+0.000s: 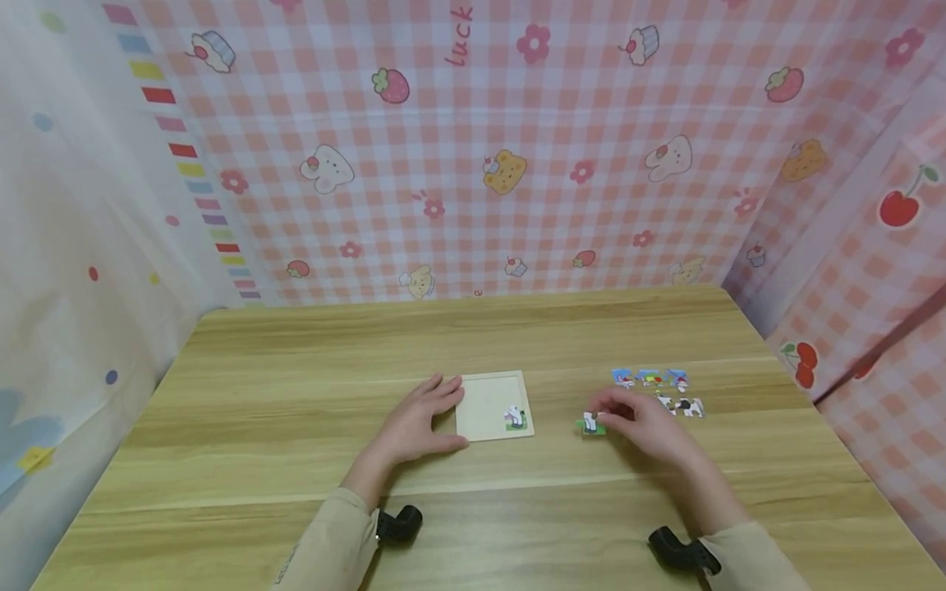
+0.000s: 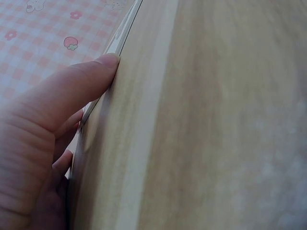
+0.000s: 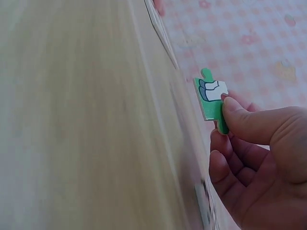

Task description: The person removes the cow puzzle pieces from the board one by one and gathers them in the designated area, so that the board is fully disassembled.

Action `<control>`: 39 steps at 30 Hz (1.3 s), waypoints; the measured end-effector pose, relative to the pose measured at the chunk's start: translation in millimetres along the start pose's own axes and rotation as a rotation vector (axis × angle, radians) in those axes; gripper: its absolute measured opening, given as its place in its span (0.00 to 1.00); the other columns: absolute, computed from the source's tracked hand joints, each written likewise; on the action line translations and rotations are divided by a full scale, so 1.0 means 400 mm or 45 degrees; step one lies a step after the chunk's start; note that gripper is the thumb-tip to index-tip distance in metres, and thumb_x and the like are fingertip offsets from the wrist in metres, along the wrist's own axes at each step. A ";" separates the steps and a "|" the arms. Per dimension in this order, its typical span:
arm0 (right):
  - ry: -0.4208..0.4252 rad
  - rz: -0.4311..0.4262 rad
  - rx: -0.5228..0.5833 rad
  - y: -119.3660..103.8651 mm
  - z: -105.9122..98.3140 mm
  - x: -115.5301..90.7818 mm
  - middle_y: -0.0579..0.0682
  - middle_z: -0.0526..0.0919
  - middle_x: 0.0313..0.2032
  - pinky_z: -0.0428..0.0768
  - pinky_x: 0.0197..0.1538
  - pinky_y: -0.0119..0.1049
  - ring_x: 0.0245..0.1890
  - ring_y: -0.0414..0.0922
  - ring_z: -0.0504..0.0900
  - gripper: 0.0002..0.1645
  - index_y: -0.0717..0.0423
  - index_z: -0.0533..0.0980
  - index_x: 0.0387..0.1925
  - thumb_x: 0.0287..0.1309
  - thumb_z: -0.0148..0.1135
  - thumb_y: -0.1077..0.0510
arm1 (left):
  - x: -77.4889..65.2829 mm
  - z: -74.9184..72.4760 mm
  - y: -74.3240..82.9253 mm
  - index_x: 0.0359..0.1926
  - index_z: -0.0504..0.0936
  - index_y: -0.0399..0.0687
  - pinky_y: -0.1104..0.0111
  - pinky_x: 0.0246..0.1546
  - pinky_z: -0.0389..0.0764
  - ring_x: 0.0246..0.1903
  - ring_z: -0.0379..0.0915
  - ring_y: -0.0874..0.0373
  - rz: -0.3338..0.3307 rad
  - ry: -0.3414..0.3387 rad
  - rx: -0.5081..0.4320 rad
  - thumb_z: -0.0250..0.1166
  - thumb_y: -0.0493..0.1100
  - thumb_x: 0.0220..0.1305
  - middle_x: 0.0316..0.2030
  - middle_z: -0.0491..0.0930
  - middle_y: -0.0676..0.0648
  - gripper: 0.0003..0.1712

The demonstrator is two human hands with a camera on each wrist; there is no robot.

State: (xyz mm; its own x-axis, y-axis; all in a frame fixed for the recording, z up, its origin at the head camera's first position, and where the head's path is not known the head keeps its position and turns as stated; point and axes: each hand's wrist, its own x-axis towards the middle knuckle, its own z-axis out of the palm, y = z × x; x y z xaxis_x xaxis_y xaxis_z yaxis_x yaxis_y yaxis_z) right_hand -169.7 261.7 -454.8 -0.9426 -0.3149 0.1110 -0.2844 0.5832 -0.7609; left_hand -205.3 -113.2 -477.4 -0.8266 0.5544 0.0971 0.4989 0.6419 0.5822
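My left hand (image 1: 414,419) lies spread at the left side of a pale wooden puzzle board (image 1: 482,408). Its thumb (image 2: 93,72) touches the near edge, and the other fingers rest by the left edge. One green-and-white puzzle piece (image 1: 516,418) sits in the board's near right corner. To the right of the board, my right hand (image 1: 641,420) pinches another puzzle piece (image 3: 212,100), green with a white-and-grey shape, between thumb and fingers. In the right wrist view this piece is raised above the tabletop.
Several loose puzzle pieces (image 1: 652,378), blue and multicoloured, lie in a row beyond my right hand. Black-and-white pieces (image 1: 691,406) lie just nearer. The wooden table (image 1: 310,353) meets a pink checked curtain (image 1: 458,230) at its back.
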 end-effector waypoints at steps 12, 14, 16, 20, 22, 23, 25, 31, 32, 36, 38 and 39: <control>0.079 -0.066 0.010 0.065 -0.087 -0.072 0.52 0.83 0.38 0.75 0.36 0.27 0.35 0.33 0.75 0.06 0.64 0.80 0.42 0.63 0.61 0.70 | 0.002 0.002 -0.003 0.69 0.69 0.40 0.48 0.72 0.50 0.75 0.43 0.45 -0.010 -0.011 0.000 0.75 0.57 0.54 0.73 0.59 0.49 0.47; 0.099 -0.091 0.003 0.078 -0.101 -0.083 0.52 0.83 0.37 0.75 0.37 0.26 0.36 0.32 0.75 0.06 0.64 0.80 0.41 0.63 0.61 0.71 | 0.002 0.002 -0.003 0.69 0.69 0.41 0.48 0.72 0.50 0.75 0.42 0.45 -0.010 -0.012 -0.001 0.74 0.57 0.55 0.73 0.59 0.50 0.47; 0.109 -0.095 -0.006 0.092 -0.114 -0.095 0.51 0.83 0.36 0.75 0.37 0.24 0.36 0.31 0.76 0.06 0.65 0.80 0.40 0.63 0.60 0.71 | 0.002 0.002 -0.003 0.69 0.69 0.41 0.48 0.72 0.51 0.75 0.42 0.45 -0.011 -0.014 -0.003 0.74 0.57 0.55 0.73 0.59 0.50 0.47; 0.134 -0.048 -0.044 0.111 -0.137 -0.117 0.50 0.83 0.36 0.75 0.39 0.23 0.37 0.30 0.76 0.06 0.62 0.80 0.40 0.63 0.60 0.71 | 0.003 0.002 -0.004 0.69 0.69 0.41 0.49 0.72 0.51 0.75 0.43 0.45 -0.006 -0.012 0.003 0.74 0.58 0.55 0.73 0.59 0.50 0.47; 0.139 -0.009 -0.074 0.117 -0.145 -0.125 0.50 0.83 0.37 0.75 0.38 0.23 0.37 0.30 0.76 0.06 0.62 0.80 0.41 0.64 0.61 0.70 | 0.003 0.002 -0.005 0.69 0.69 0.41 0.49 0.72 0.51 0.75 0.43 0.45 -0.005 -0.012 0.002 0.75 0.57 0.55 0.73 0.59 0.50 0.47; 0.139 0.010 -0.085 0.118 -0.148 -0.129 0.50 0.83 0.37 0.75 0.39 0.23 0.37 0.30 0.76 0.06 0.61 0.80 0.41 0.63 0.61 0.70 | 0.003 0.002 -0.005 0.69 0.69 0.41 0.49 0.72 0.51 0.75 0.43 0.45 -0.004 -0.011 0.001 0.75 0.57 0.55 0.73 0.59 0.50 0.47; 0.132 0.034 -0.113 0.120 -0.152 -0.132 0.51 0.83 0.38 0.75 0.39 0.24 0.37 0.30 0.76 0.06 0.61 0.81 0.41 0.63 0.62 0.69 | 0.002 0.002 -0.005 0.69 0.69 0.41 0.49 0.72 0.50 0.75 0.42 0.45 -0.006 -0.012 0.001 0.75 0.57 0.55 0.73 0.59 0.50 0.47; 0.131 0.075 -0.166 0.120 -0.153 -0.133 0.50 0.83 0.38 0.75 0.39 0.26 0.37 0.30 0.75 0.07 0.59 0.81 0.41 0.63 0.62 0.68 | 0.002 0.002 -0.003 0.69 0.69 0.40 0.49 0.72 0.50 0.75 0.43 0.45 0.000 -0.008 -0.006 0.75 0.56 0.55 0.73 0.59 0.49 0.46; 0.137 0.068 -0.174 0.120 -0.152 -0.132 0.50 0.83 0.38 0.75 0.38 0.26 0.37 0.30 0.75 0.07 0.59 0.81 0.41 0.63 0.62 0.68 | 0.002 0.002 -0.003 0.69 0.69 0.40 0.49 0.72 0.50 0.75 0.43 0.44 0.003 -0.007 -0.006 0.75 0.56 0.54 0.73 0.59 0.49 0.46; 0.161 0.032 -0.191 0.122 -0.148 -0.130 0.51 0.83 0.38 0.75 0.39 0.25 0.37 0.30 0.76 0.07 0.60 0.82 0.40 0.62 0.63 0.70 | 0.002 0.001 -0.001 0.69 0.69 0.39 0.48 0.72 0.49 0.75 0.43 0.44 0.005 -0.005 -0.004 0.75 0.56 0.54 0.73 0.60 0.48 0.46; 0.178 0.029 -0.193 0.123 -0.146 -0.130 0.51 0.83 0.38 0.75 0.39 0.24 0.37 0.30 0.76 0.07 0.59 0.82 0.39 0.61 0.63 0.70 | 0.001 0.001 0.000 0.69 0.69 0.39 0.49 0.72 0.49 0.75 0.43 0.43 0.004 -0.006 -0.002 0.75 0.56 0.54 0.73 0.60 0.48 0.46; 0.185 0.030 -0.195 0.124 -0.145 -0.130 0.51 0.84 0.38 0.75 0.39 0.24 0.37 0.30 0.76 0.07 0.59 0.82 0.39 0.61 0.64 0.70 | 0.001 0.001 0.000 0.69 0.69 0.39 0.49 0.72 0.49 0.75 0.43 0.43 0.004 -0.006 -0.003 0.75 0.56 0.54 0.73 0.60 0.48 0.46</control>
State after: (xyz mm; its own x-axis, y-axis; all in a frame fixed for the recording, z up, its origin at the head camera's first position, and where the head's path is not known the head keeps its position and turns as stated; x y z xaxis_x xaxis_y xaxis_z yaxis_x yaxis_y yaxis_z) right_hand -145.1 350.5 -461.1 -0.9615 -0.1950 0.1939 -0.2749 0.6998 -0.6594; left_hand -205.6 -112.6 -477.6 -0.8238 0.5588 0.0951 0.5008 0.6389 0.5839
